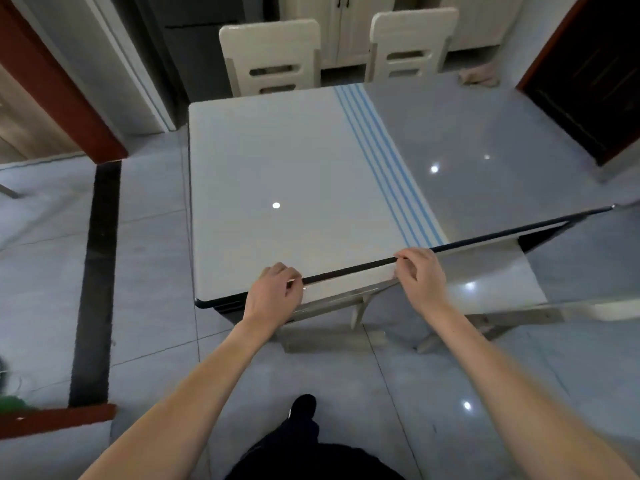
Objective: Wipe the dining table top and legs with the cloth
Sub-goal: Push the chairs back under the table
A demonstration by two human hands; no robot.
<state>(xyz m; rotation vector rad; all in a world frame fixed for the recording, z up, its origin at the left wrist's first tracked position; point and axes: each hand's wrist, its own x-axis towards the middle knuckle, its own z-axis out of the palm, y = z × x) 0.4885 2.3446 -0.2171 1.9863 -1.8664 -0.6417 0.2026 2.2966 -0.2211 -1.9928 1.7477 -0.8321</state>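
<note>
Head view, counter [277, 168]: glossy pale top, white on the left part, grey on the right part, four blue stripes [384, 161] running near to far between the two; dark trim along the near edge; bare apart from light reflections.
Counter legs: pale frame and feet [332, 337] visible under the near edge, standing on the floor.
Left hand [273, 292]: fingers curled over the near edge of the counter, clenched on the dark trim, left of the middle.
Right hand [419, 275]: fingers bent onto the same near edge, gripping it just near the blue stripes; the two hands well apart.
Cloth: not visible anywhere; neither hand seen carrying it.
Chairs: two, cream, slatted backs, at the far side of the counter; one far left [273, 53], one far right [412, 43].
Floor [149, 271]: shiny grey tiles with a black inlaid strip [97, 271] on the left.
Room: red-brown door frame [59, 84] far left, dark door [588, 74] far right, pale cabinets [346, 15] behind the chairs.
Person: dark trousers and one dark shoe [304, 407] near, between the forearms.
</note>
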